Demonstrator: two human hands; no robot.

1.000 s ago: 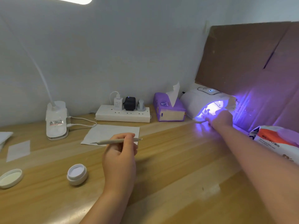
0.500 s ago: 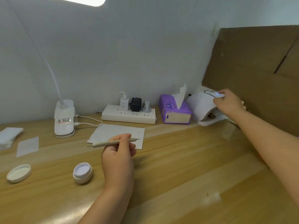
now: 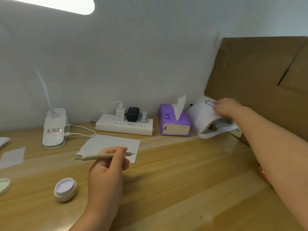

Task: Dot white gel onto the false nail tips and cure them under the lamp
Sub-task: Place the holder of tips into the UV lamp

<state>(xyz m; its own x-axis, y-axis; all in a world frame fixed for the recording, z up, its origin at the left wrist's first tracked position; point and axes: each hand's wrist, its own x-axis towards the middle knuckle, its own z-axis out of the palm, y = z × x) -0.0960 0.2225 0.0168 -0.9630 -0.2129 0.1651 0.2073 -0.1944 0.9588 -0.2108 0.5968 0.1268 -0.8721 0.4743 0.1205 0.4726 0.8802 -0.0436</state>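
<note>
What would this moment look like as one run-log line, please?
left hand: holds beige dotting pen | right hand: on white curing lamp, unlit

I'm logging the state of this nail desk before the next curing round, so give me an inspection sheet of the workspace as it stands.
Surface: light wooden desk, bare in the foreground.
Job's things: white dome curing lamp, no glow visible; open round white gel pot; beige dotting pen; nail tips not discernible.
Clutter: purple tissue box; white paper sheet; round white pot lid at left edge.
Grippers: left hand pinches the pen; right hand rests on the lamp top, grip unclear.
Cables: white power strip with plugs; white cord from white desk lamp base.
Surroundings: grey wall; brown cardboard panel on the right.
</note>
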